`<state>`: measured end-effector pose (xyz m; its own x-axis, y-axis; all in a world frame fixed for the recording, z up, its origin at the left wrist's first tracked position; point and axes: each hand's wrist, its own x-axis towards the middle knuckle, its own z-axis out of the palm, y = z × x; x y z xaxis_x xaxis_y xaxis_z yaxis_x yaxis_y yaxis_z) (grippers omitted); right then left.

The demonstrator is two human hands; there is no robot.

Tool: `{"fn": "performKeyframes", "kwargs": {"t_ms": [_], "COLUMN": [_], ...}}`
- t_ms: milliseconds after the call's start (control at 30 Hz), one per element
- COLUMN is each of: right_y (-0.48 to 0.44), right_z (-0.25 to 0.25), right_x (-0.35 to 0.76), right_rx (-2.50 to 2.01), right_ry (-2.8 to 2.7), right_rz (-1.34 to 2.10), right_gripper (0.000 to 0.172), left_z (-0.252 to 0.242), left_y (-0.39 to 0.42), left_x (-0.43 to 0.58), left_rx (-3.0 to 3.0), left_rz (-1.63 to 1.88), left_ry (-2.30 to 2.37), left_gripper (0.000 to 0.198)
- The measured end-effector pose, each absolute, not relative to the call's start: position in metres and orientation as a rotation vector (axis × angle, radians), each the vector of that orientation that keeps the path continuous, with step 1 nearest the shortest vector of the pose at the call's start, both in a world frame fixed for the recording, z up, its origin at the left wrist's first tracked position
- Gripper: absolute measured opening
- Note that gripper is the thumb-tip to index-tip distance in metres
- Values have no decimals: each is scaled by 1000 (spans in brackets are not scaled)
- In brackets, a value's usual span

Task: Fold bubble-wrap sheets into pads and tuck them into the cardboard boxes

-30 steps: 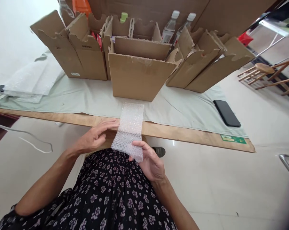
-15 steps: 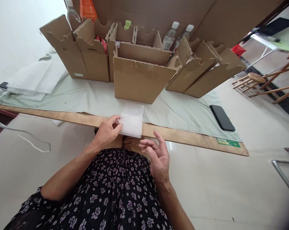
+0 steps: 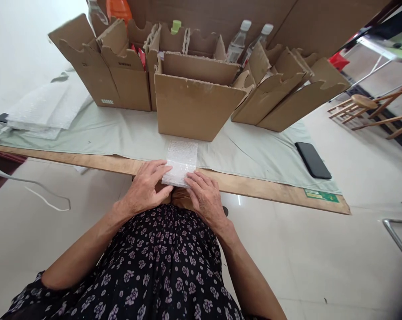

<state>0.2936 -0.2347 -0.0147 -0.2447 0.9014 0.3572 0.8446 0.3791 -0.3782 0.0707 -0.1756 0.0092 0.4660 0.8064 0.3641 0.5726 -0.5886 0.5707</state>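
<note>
A small piece of bubble wrap [image 3: 182, 156] lies at the table's front edge, its near end slightly over the edge. My left hand [image 3: 146, 184] touches its left side, with the fingers over the wood and the thumb toward the near end. From the right, my right hand [image 3: 205, 194] rests its fingertips on the near right corner. Both hands seem to hold the wrap's near part between fingers and thumbs. Directly behind the wrap stands a cardboard box [image 3: 190, 109].
More cardboard boxes stand left [image 3: 129, 86] and right [image 3: 284, 104], with clear bottles [image 3: 237, 44] behind. Bubble wrap sheets [image 3: 47, 104] are stacked on the cloth at far left. A black phone [image 3: 312, 160] lies at right, near a green label [image 3: 321, 195].
My right hand has come in from the right, away from the lap, and now touches the bubble wrap. My left hand has spread more over its left side. The view has shifted slightly.
</note>
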Motion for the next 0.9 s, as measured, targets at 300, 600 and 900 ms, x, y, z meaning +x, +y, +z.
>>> {"fn": "performKeyframes", "kwargs": {"t_ms": [300,600,900], "right_y": [-208,-214,-198], "right_z": [-14,-12,-7], "right_x": [301,299,299], "right_rx": [-1501,-1543,-1498], "right_ry": [-1906,-1830,-2074], "right_rz": [282,106,149], "right_gripper": [31,30,28], "left_z": [-3,2,9], "left_y": [-167,-146,-158], "left_x": [76,88,77], "left_rx": [2307,2214,2345], "left_rz": [940,805,925], "left_ry": [1172,1456,1303], "left_gripper": [23,26,32]}}
